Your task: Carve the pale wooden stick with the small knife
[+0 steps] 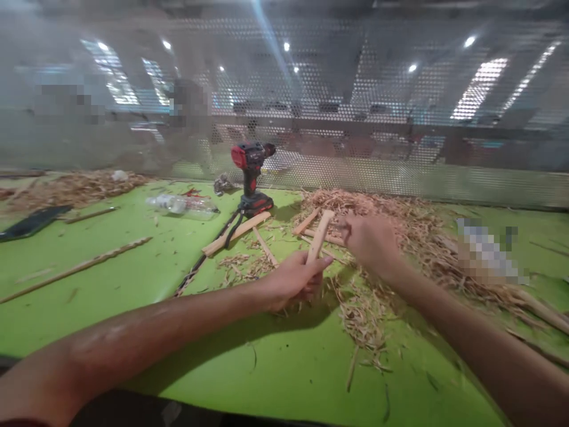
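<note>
My left hand (297, 277) is wrapped round the lower end of a flat, pale wooden strip (320, 234), its thumb along the wood. The strip tilts up and away from me, above the green table. Just right of its upper end is my right hand (371, 240), closed and blurred by motion. Something small and dark seems to stick out from its fingers, but I cannot make out what. Curled wood shavings (364, 323) lie on the table below both hands. A bigger heap of shavings (422, 231) spreads behind and right of them.
A red and black cordless drill (251, 178) stands upright beyond my hands, beside a clear plastic bottle (182, 204). A wooden slat (237, 232), a twisted stick (89, 261) and a dark phone-like slab (35, 222) lie leftward. A perforated metal screen (329, 136) borders the green table (284, 373).
</note>
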